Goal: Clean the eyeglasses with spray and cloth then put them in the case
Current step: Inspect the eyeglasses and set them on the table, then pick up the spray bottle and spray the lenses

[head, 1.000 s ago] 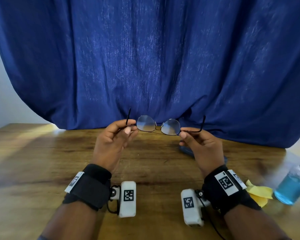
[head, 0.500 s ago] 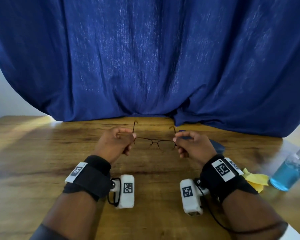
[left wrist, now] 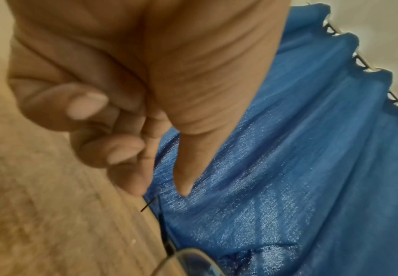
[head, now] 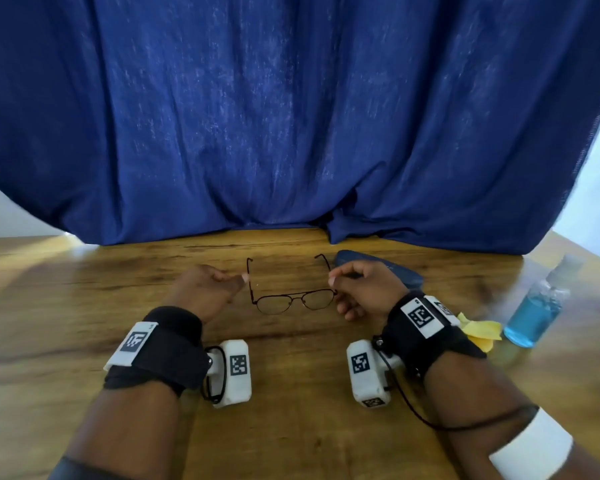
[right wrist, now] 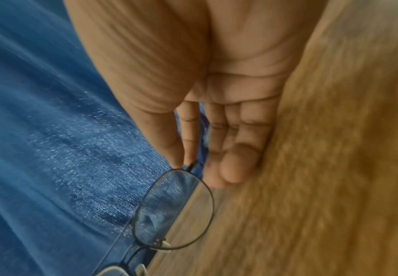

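The thin dark-framed eyeglasses [head: 274, 304] lie on the wooden table [head: 84, 306] between my hands, lenses toward me and both temples unfolded away from me. My left hand [head: 238, 277] hovers beside the left temple; in the left wrist view its thumb and forefinger [left wrist: 162, 192] stand slightly apart just above the temple's tip, holding nothing. My right hand [head: 331, 280] pinches the right temple near the hinge, as the right wrist view [right wrist: 183, 162] shows beside the lens [right wrist: 176, 205]. A dark blue case [head: 378, 268] lies behind my right hand, partly hidden by it.
A clear spray bottle of blue liquid [head: 537, 310] stands at the right edge of the table. A crumpled yellow cloth [head: 480, 332] lies next to it, behind my right wrist. A blue curtain [head: 291, 133] hangs along the table's far side.
Both hands brought the eyeglasses down from in front of the curtain and laid them on the table. The left fingers have come off the left temple.
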### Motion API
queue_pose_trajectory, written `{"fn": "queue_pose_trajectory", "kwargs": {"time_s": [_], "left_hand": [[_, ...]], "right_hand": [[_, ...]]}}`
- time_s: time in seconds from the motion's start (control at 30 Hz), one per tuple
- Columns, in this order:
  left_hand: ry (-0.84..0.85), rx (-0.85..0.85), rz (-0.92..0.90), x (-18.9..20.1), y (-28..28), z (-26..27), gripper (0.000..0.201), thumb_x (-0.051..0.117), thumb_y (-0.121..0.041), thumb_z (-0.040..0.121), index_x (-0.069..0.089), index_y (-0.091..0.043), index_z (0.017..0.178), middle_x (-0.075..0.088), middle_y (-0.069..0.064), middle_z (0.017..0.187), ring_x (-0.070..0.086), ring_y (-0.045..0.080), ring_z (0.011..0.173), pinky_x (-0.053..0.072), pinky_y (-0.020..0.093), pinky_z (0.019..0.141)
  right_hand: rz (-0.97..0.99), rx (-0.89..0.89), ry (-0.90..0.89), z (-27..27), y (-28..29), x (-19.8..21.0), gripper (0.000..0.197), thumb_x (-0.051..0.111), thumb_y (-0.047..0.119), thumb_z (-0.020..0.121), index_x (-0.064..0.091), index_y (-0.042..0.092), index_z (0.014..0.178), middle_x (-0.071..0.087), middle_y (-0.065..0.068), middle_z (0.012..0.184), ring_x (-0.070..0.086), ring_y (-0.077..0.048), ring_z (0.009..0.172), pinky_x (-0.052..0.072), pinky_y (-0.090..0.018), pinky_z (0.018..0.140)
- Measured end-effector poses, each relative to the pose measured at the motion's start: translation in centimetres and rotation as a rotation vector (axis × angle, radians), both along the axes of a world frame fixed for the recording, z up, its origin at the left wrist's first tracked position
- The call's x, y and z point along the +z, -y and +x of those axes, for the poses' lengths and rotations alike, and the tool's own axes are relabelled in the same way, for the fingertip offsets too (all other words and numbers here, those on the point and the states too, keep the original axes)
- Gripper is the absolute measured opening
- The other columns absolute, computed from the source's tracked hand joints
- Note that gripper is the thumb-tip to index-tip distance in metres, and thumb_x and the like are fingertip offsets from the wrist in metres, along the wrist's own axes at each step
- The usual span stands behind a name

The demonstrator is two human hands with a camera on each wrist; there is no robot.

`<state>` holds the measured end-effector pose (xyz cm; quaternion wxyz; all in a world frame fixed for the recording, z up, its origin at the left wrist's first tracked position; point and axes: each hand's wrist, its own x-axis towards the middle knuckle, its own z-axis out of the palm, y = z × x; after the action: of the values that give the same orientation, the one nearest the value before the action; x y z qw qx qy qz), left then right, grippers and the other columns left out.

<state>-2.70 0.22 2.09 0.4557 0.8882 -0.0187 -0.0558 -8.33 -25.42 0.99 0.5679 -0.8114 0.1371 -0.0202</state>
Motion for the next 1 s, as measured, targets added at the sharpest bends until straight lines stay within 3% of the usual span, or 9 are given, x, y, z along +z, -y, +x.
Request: {"fn": "queue_pose_trajectory", "kwargs": {"time_s": [0.07,0.2,0.37,0.43,0.5,0.57,0.73,0.87,1.0], "left_hand": [[0.174,0.049,0.059,0.9,0.1,-0.3,0.027,0.068,-0.048,0.092,0.071,-0.021,0.093,0.069,-0.005,0.089,0.062,0.019,0.090,0.042,0.033,0.077],[0.503,-0.030,-0.017,2.8,2.7,-2.7,0.009,0.067,-0.036,0.094,0.068,-0.027,0.092,0.068,-0.014,0.087,0.061,0.009,0.078,0.038,0.030,0.072],[0.540,-0.284,-0.112,2.8,5.9,-5.1,0.009,0.063,-0.041,0.096,0.066,-0.034,0.098,0.068,-0.015,0.094,0.064,0.007,0.086,0.047,0.028,0.070],[0.557,-0.326,-0.123,3.1,7.0,-5.7,0.008,0.063,-0.039,0.096,0.066,-0.033,0.099,0.068,-0.016,0.094,0.063,0.004,0.087,0.044,0.021,0.069],[0.598,-0.336,-0.121,3.5,8.0,-6.1,0.005,0.065,-0.036,0.096,0.068,-0.032,0.097,0.068,-0.017,0.091,0.063,0.003,0.085,0.042,0.017,0.068],[0.620,-0.336,-0.138,3.9,8.9,-6.2,0.005,0.065,-0.033,0.096,0.069,-0.030,0.097,0.069,-0.016,0.091,0.064,0.003,0.085,0.043,0.017,0.068],[0.637,-0.339,-0.223,3.7,10.4,-5.8,0.008,0.064,-0.034,0.097,0.070,-0.029,0.100,0.071,-0.012,0.092,0.063,0.001,0.088,0.046,0.009,0.067],[0.636,-0.333,-0.290,2.7,10.7,-5.7,0.008,0.064,-0.033,0.097,0.071,-0.031,0.101,0.074,-0.014,0.092,0.065,-0.002,0.088,0.046,0.016,0.072],[0.662,-0.330,-0.326,2.9,9.9,-5.4,0.010,0.062,-0.029,0.098,0.070,-0.028,0.104,0.072,-0.012,0.091,0.064,-0.003,0.089,0.046,0.003,0.072]], "right_hand": [[-0.110,-0.030,0.037,-0.3,0.0,0.9,0.009,0.068,0.023,0.093,0.065,0.017,0.099,0.071,-0.009,0.090,0.065,-0.020,0.064,0.056,-0.032,0.054],[-0.411,-0.158,0.201,-3.1,1.4,3.2,0.011,0.069,0.032,0.089,0.066,0.025,0.098,0.075,-0.003,0.094,0.071,-0.021,0.087,0.057,-0.035,0.084],[-0.272,-0.350,0.415,-10.2,6.7,4.6,0.005,0.070,0.023,0.080,0.075,0.023,0.081,0.072,0.006,0.066,0.065,-0.009,0.057,0.055,-0.035,0.063],[-0.268,-0.517,0.472,-13.3,9.9,4.7,0.016,0.071,0.039,0.072,0.073,0.023,0.074,0.066,0.012,0.058,0.058,-0.008,0.053,0.052,-0.036,0.059],[-0.240,-0.721,0.494,-15.5,12.7,4.3,0.033,0.077,0.052,0.065,0.067,0.023,0.077,0.061,0.011,0.061,0.057,-0.014,0.057,0.054,-0.045,0.066],[-0.215,-0.836,0.448,-16.5,14.7,3.6,0.041,0.086,0.049,0.068,0.061,0.028,0.093,0.061,0.006,0.080,0.061,-0.019,0.073,0.055,-0.048,0.080],[-0.122,-0.683,0.177,-15.6,16.7,1.2,0.084,0.090,0.036,0.070,0.045,0.021,0.140,0.061,-0.006,0.126,0.062,-0.024,0.108,0.053,-0.042,0.097],[-0.238,-0.503,-0.059,-14.3,17.0,0.1,0.054,0.081,0.037,0.082,0.062,0.008,0.123,0.070,-0.008,0.111,0.067,-0.020,0.093,0.052,-0.028,0.076],[-0.356,-0.509,0.099,-12.5,16.0,1.4,0.036,0.077,0.042,0.084,0.067,0.010,0.098,0.073,-0.009,0.092,0.069,-0.026,0.085,0.058,-0.041,0.080]]}}
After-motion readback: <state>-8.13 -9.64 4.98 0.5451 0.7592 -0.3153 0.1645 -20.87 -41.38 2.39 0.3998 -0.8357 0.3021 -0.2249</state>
